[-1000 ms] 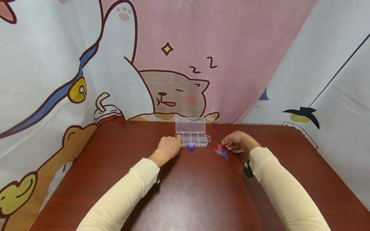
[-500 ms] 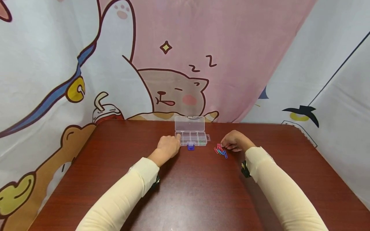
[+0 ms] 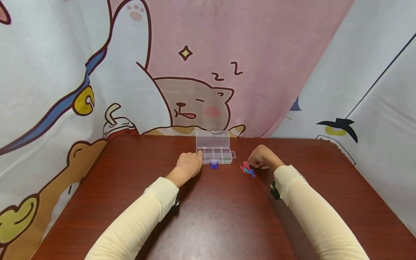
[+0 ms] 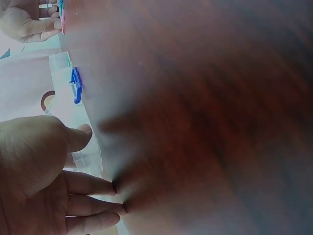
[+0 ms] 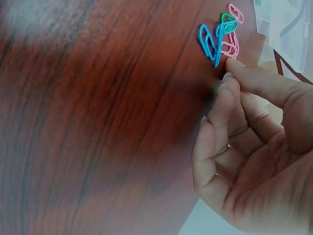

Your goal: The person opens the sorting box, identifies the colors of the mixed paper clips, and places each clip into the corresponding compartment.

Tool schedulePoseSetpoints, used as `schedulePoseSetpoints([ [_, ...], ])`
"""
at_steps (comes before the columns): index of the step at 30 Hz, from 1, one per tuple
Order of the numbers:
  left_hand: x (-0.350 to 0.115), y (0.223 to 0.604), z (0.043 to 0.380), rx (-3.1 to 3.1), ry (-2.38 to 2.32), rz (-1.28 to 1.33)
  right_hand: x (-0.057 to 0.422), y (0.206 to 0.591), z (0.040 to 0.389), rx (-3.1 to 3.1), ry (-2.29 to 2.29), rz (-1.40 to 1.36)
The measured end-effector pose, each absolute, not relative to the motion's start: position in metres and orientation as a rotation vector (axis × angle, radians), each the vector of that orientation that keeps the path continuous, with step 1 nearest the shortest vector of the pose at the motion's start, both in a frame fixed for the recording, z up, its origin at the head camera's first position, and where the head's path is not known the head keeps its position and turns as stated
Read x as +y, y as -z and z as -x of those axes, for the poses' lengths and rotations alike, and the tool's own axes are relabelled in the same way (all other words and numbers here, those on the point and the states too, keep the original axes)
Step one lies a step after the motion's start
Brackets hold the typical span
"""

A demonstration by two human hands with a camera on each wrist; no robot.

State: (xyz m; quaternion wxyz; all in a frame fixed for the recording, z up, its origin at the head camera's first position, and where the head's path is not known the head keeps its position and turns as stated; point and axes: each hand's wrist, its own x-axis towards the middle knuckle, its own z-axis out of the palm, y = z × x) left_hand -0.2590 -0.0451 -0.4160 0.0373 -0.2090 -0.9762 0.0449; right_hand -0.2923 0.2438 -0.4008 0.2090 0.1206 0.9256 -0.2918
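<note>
A clear divided plastic box [image 3: 216,160] stands at the back of the table with its lid [image 3: 212,139] raised. Green paper clips [image 3: 226,159] lie in its front right compartment. My left hand [image 3: 189,164] holds the box's left end, the thumb [image 4: 80,137] at its front in the left wrist view. Right of the box is a small pile of pink, green and blue paper clips [image 5: 220,36]. There my right hand [image 3: 262,157] pinches the end of a pink paper clip [image 5: 230,50] between thumb and fingertips; its other fingers are curled.
A blue latch [image 3: 213,165] sticks out from the box front, and a clear hanging tab [image 3: 233,155] from its right side. The brown table [image 3: 208,216] reaches back to a cartoon-printed cloth [image 3: 260,72].
My right hand has shifted slightly left and its fingers have drawn in at the pink paper clips. The left hand keeps its place at the box.
</note>
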Motion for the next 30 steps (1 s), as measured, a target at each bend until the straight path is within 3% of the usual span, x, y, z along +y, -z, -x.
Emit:
schedulePoseSetpoints([
  [12, -0.046, 0.415, 0.259, -2.988, -0.127, 0.643, 0.239, 0.397, 0.292, 2.632, 0.707, -0.299],
  [30, -0.045, 0.418, 0.26, -3.033, -0.148, 0.64, 0.254, 0.395, 0.296, 2.251, 1.178, -0.406],
])
